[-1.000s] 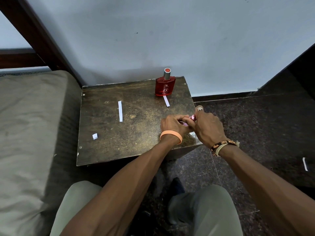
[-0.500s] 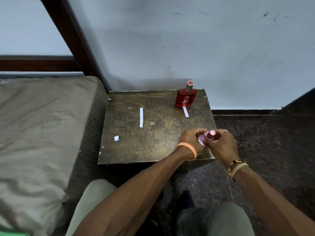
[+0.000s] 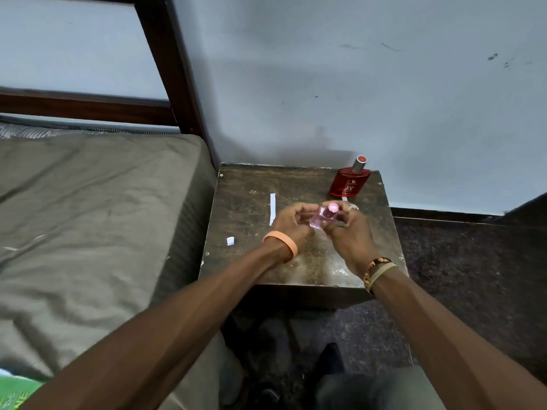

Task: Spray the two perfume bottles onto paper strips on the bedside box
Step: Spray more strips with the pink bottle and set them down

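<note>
Above the middle of the dark bedside box [image 3: 242,261], both hands hold a small pink perfume bottle [image 3: 321,218] with a round pink cap. My left hand [image 3: 291,221] grips its left side and my right hand [image 3: 349,232] its right side. A red perfume bottle [image 3: 349,182] with a silver neck stands upright at the box's back right corner. One white paper strip [image 3: 272,208] lies on the box just left of my left hand. A second strip [image 3: 344,199] shows only its tip in front of the red bottle.
A small white paper scrap [image 3: 230,241] lies near the box's left edge. A bed with a grey-green sheet [image 3: 88,232] adjoins the box on the left, its dark wooden frame [image 3: 165,69] rising behind. A pale wall stands behind; dark floor [image 3: 473,276] lies to the right.
Both hands have lifted the pink bottle from the box's front right edge to above its middle. The camera has swung, so the box sits more to the right in view.
</note>
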`<state>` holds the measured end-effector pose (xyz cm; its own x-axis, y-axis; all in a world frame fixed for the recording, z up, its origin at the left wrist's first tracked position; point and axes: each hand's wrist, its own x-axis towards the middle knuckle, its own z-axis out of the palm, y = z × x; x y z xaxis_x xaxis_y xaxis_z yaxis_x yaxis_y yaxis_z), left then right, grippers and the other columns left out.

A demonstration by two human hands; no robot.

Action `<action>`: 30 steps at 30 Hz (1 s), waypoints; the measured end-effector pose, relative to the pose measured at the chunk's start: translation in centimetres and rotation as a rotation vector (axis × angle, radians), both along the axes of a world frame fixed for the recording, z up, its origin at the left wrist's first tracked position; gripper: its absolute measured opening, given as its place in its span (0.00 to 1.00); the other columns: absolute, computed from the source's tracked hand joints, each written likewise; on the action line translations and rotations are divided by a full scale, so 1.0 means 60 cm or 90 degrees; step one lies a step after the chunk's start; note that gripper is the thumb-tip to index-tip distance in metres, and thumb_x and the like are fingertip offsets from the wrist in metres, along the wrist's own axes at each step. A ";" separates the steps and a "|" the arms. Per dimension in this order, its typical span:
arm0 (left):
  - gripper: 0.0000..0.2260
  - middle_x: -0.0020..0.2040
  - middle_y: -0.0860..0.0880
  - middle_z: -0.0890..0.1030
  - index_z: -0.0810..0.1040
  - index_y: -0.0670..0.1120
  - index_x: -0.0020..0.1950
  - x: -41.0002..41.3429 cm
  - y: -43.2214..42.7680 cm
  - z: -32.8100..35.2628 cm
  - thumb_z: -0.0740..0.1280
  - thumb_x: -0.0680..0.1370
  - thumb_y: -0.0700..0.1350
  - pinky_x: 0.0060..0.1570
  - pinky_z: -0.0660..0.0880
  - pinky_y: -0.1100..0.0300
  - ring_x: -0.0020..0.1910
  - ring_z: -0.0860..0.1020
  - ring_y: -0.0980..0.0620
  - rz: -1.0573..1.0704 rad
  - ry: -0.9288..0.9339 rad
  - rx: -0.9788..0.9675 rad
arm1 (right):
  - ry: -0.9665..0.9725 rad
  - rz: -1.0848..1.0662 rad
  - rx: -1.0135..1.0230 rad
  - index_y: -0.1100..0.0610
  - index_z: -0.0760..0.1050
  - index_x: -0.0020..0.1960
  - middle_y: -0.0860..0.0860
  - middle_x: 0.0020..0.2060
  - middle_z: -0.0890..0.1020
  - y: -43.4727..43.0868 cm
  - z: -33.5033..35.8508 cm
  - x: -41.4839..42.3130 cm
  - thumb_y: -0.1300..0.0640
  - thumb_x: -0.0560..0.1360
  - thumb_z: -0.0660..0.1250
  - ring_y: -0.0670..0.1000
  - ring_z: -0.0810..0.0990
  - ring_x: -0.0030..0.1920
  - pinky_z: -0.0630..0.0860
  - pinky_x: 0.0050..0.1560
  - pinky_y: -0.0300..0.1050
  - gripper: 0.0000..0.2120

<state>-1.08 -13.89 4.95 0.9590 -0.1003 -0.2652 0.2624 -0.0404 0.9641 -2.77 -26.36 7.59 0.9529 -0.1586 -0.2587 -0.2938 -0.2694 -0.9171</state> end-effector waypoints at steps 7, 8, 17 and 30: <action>0.25 0.59 0.36 0.79 0.74 0.35 0.64 0.074 0.091 0.017 0.61 0.68 0.21 0.40 0.76 0.60 0.56 0.78 0.43 0.057 -0.024 0.035 | -0.046 0.072 -0.016 0.53 0.78 0.57 0.52 0.53 0.83 0.100 0.012 0.084 0.69 0.77 0.66 0.50 0.82 0.54 0.79 0.55 0.45 0.15; 0.24 0.57 0.36 0.80 0.75 0.35 0.63 0.084 0.097 0.018 0.61 0.69 0.21 0.40 0.76 0.62 0.53 0.79 0.45 0.069 -0.034 0.044 | -0.052 0.078 -0.028 0.52 0.78 0.56 0.51 0.52 0.83 0.109 0.011 0.095 0.69 0.77 0.67 0.50 0.82 0.54 0.78 0.55 0.46 0.14; 0.18 0.56 0.37 0.81 0.78 0.37 0.61 0.161 0.133 -0.001 0.60 0.74 0.27 0.50 0.76 0.56 0.48 0.80 0.45 0.099 0.030 0.087 | -0.007 0.021 -0.028 0.61 0.78 0.56 0.58 0.52 0.83 0.159 -0.029 0.172 0.67 0.74 0.70 0.56 0.82 0.53 0.79 0.57 0.54 0.11; 0.20 0.54 0.39 0.82 0.77 0.40 0.63 0.183 0.140 -0.056 0.61 0.73 0.28 0.37 0.73 0.64 0.33 0.75 0.53 0.098 0.088 0.087 | 0.025 0.001 -0.028 0.58 0.78 0.54 0.57 0.51 0.84 0.167 -0.075 0.195 0.70 0.74 0.69 0.56 0.83 0.52 0.80 0.56 0.55 0.11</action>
<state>9.87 -5.49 1.61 0.9137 0.0894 -0.3964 0.4049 -0.1169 0.9069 8.93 -16.35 3.10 0.9424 -0.1687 -0.2887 -0.3288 -0.3091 -0.8924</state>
